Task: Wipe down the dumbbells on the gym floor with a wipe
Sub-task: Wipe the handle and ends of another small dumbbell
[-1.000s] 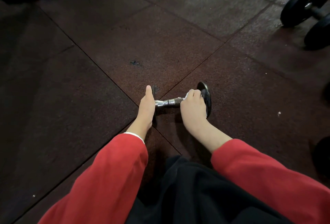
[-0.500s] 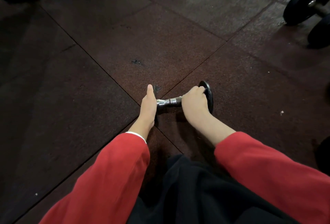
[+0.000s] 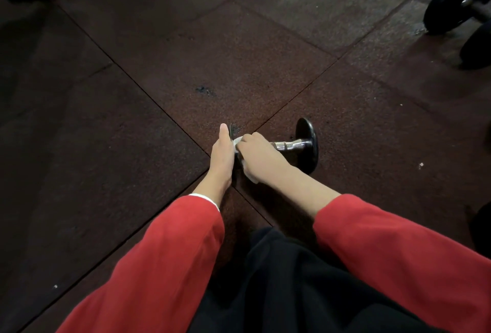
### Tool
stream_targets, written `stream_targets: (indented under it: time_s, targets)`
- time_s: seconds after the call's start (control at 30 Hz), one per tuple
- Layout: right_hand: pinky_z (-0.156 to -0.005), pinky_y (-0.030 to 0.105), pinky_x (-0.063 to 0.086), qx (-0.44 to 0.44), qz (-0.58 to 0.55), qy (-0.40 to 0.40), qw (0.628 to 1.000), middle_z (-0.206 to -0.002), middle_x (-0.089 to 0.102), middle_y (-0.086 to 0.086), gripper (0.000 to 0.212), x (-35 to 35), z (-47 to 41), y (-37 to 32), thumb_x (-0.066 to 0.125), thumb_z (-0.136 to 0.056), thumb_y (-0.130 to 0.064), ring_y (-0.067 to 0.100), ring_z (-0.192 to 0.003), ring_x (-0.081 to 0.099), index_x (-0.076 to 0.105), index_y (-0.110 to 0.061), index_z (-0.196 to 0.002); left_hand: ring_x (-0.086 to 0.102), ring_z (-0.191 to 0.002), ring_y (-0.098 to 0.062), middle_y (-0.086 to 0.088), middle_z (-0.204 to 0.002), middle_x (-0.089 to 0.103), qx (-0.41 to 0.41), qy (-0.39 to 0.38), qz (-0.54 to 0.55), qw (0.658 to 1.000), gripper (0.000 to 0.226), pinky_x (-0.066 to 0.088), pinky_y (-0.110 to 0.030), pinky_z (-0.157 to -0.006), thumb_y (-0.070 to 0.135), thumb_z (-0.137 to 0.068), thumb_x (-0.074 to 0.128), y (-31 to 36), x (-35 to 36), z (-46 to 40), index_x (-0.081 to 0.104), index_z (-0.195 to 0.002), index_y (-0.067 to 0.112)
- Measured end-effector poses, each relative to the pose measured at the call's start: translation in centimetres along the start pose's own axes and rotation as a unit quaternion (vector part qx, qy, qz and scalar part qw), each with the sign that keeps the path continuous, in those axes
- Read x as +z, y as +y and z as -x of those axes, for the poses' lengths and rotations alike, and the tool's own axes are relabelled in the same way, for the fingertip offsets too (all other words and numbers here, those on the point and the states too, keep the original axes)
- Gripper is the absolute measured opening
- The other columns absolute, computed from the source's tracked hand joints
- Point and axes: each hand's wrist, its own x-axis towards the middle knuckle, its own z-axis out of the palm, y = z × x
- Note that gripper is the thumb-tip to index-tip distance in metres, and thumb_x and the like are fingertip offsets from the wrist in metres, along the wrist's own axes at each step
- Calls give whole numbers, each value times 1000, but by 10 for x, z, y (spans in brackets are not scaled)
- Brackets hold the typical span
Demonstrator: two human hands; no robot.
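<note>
Small dumbbell (image 3: 297, 145) lies on the rubber floor (image 3: 159, 72) just ahead of the knees, chrome bar running left-right, black right plate (image 3: 308, 144) fully in view. Left hand (image 3: 221, 156) stands edge-on against the left end, fingers flat and thumb up, bracing it; the left plate is hidden behind it. Right hand (image 3: 256, 153) is closed around the left part of the bar with a white wipe (image 3: 240, 158) bunched inside, edges showing at the thumb and below the palm. Bar to the right of that hand is bare and shiny; whether it is already wiped cannot be told. Judgement: mid-wipe on the bar of this dumbbell; plates probably still to do. A larger dumbbell (image 3: 462, 11) sits well apart at far right, untouched, and dark shapes at the right edge may be more. Most of the task looks left.
</note>
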Motion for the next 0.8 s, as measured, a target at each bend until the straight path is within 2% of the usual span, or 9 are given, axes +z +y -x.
stream_targets:
  time_s: [0.07, 0.13, 0.27, 0.37, 0.43, 0.57, 0.7, 0.8]
  targets:
    - [-98, 31, 31, -5, -17, 1, 1000, -124, 54, 9, 32, 3, -1, 0, 40, -91, -7, 24, -112, 46, 53, -7, -120, 59, -99, -22, -9, -104, 63, 1, -1, 2, 1000, 54, 43, -36, -96, 47, -98, 27, 1, 1, 1, 61, -107, 7]
    - [-98, 30, 30, 7, -45, 1, 999, -124, 54, 10, 32, 4, -3, 3, 40, -91, -5, 25, -112, 47, 53, -6, -120, 59, -100, -23, -10, -105, 64, 4, 4, 1, 1000, 54, 44, -37, -99, 47, -98, 27, 0, 2, 2, 62, -105, 8]
    - [-93, 30, 29, 8, -27, -12, 1000, -121, 56, 12, 29, 3, -10, 5, 37, -94, -7, 26, -112, 48, 55, -4, -116, 59, -108, -24, -12, -116, 64, 4, 6, 10, 1000, 57, 42, -39, -103, 48, -97, 27, 1, 2, 4, 60, -116, 6]
    - [-95, 33, 36, 19, -18, -62, 998, -121, 59, 13, 27, 3, -23, 6, 40, -95, -9, 28, -112, 53, 58, -2, -114, 58, -108, -22, -9, -117, 62, 3, 4, 8, 1000, 59, 44, -36, -100, 50, -97, 27, 0, 1, 5, 57, -122, 6]
    - [-94, 34, 40, 31, -27, -92, 995, -117, 62, 15, 24, 7, -31, 9, 47, -92, -9, 29, -109, 57, 60, -2, -110, 57, -113, -25, -11, -123, 61, 2, -3, 6, 1000, 63, 41, -41, -104, 54, -95, 28, -3, 0, 4, 56, -125, 6]
    - [-94, 36, 39, 29, -39, -95, 994, -118, 58, 16, 26, 20, -33, 12, 44, -92, -11, 32, -110, 54, 56, -1, -112, 57, -113, -27, -14, -123, 61, 4, -3, 1, 1000, 60, 42, -41, -104, 50, -96, 28, -2, -1, 4, 55, -126, 5]
    - [-92, 35, 37, 14, -34, -61, 997, -116, 56, 14, 29, 22, -23, 9, 34, -93, -6, 30, -109, 50, 55, -2, -113, 57, -110, -23, -10, -118, 61, 7, 1, -1, 1000, 58, 42, -36, -102, 47, -98, 27, -3, 0, 1, 56, -123, 4]
    - [-75, 29, 45, 9, -3, 75, 997, -88, 66, 4, 44, 13, -3, -3, 29, -81, -3, 20, -82, 59, 70, -10, -93, 58, -98, -20, -7, -104, 62, 13, 2, 0, 1000, 53, 43, -30, -90, 45, -98, 27, -3, 0, -1, 60, -112, 6]
